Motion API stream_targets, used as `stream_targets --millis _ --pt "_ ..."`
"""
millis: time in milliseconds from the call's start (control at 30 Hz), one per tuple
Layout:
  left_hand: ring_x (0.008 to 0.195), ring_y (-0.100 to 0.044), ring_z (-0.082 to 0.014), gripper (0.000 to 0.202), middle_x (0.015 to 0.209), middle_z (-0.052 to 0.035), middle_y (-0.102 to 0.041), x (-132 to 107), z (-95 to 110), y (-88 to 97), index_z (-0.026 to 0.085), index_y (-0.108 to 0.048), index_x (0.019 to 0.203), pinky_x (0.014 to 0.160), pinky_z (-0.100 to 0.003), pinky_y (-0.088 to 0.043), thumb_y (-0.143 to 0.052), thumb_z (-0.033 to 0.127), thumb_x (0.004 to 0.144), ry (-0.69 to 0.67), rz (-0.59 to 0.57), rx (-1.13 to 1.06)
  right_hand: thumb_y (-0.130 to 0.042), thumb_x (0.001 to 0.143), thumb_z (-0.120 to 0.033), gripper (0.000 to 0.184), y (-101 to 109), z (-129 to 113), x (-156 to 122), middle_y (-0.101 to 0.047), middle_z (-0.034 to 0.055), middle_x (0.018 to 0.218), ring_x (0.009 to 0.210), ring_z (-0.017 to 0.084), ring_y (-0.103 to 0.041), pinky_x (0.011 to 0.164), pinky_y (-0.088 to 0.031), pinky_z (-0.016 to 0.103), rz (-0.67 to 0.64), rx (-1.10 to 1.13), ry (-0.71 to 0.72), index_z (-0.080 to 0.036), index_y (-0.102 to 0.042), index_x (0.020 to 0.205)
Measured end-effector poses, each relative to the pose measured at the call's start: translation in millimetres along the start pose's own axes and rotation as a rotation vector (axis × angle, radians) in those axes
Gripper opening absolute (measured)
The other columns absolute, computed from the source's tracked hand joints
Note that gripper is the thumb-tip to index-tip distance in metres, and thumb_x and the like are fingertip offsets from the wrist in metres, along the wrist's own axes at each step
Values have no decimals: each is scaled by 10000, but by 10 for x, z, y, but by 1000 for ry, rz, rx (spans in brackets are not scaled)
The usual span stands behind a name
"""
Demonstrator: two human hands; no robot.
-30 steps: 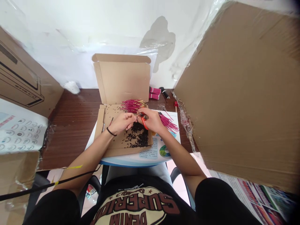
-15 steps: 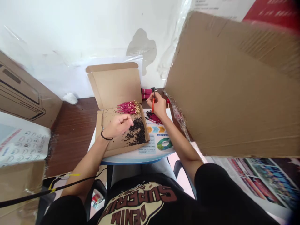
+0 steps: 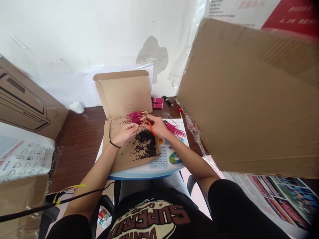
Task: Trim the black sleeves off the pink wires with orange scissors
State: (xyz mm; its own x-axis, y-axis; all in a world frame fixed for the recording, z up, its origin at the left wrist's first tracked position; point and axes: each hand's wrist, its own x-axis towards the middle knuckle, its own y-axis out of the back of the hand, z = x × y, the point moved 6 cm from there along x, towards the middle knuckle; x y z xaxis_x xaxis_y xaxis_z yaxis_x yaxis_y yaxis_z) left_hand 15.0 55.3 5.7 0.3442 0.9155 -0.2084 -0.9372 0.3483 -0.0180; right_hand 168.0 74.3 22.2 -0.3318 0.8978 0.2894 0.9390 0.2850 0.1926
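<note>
Desk (image 3: pixel 72 142): seems in a small makeshift workshop
Cardboard panels (image 3: pixel 249 99): stand at both my sides
Black cuttings (image 3: pixel 149 144): lie before me

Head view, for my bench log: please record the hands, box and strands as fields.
Left hand: fingers pinched; what they hold is too small to tell
Right hand: holds orange tool
Box: lid raised, base on printed board
In box: black bits; pink strands near the lid
Right of box: second pink pile on the board
</note>
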Motion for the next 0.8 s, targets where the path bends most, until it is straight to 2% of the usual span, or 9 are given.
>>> stream_targets --millis 67,167,300,400,467,533,600,700,800 --pt "429 -257 -54 454 452 90 -330 -10 65 36 138 -604 761 453 -202 -182 -709 578 726 10 2 55 -683 773 -294 306 23 -27 -6 -705 16 860 819 153 -664 828 -521 327 44 30 -8 -195 -682 1063" --pt "427 -260 -58 383 459 83 -335 0 172 37 139 -609 746 454 -207 -180 -674 516 773 52 -68 169 -731 746 -276 390 -24 -62 -11 -729 37 960 929 178 -688 892 -530 349 37 127 -51 -210 -661 1124" --pt "430 -279 -65 302 453 72 -333 49 366 2 149 -604 680 453 -214 -185 -646 418 810 55 -171 334 -714 765 -273 385 -114 -113 -11 -729 22 900 830 158 -692 854 -548 352 5 179 -38 -202 -653 1139" --pt "434 -288 -64 272 458 67 -334 56 462 42 148 -611 648 448 -214 -191 -669 368 796 65 -196 432 -700 774 -268 368 -49 -139 -21 -724 9 865 807 146 -678 831 -546 328 82 118 17 -194 -659 1133" --pt "439 -282 -58 278 472 61 -349 36 478 123 141 -615 644 446 -207 -184 -687 372 782 51 -160 403 -679 796 -255 340 51 -144 -36 -729 11 891 841 144 -679 853 -535 315 170 23 38 -198 -667 1131" --pt "443 -272 -50 298 490 60 -356 4 423 224 136 -620 666 441 -194 -180 -702 403 770 45 -88 289 -657 826 -249 332 119 -138 -46 -737 15 923 855 142 -685 863 -526 304 203 -94 43 -205 -667 1156" --pt "431 -241 -42 319 487 75 -324 -28 284 299 132 -631 708 425 -181 -162 -729 433 742 84 -20 147 -680 829 -256 350 94 -122 -40 -743 26 947 854 146 -688 848 -523 292 111 -223 61 -200 -671 1174" --pt "418 -226 -34 327 494 92 -305 -58 29 284 126 -662 811 409 -164 -154 -783 402 685 180 -12 -39 -704 829 -246 357 -12 -92 -51 -743 56 992 879 165 -679 821 -503 282 -87 -477 141 -190 -679 1180" --pt "407 -234 -28 306 480 86 -335 -70 -108 218 120 -677 834 402 -153 -153 -793 356 679 217 -28 -85 -630 891 -229 385 -2 -68 -81 -733 58 951 830 163 -653 736 -462 268 -112 -759 176 -198 -619 1274"
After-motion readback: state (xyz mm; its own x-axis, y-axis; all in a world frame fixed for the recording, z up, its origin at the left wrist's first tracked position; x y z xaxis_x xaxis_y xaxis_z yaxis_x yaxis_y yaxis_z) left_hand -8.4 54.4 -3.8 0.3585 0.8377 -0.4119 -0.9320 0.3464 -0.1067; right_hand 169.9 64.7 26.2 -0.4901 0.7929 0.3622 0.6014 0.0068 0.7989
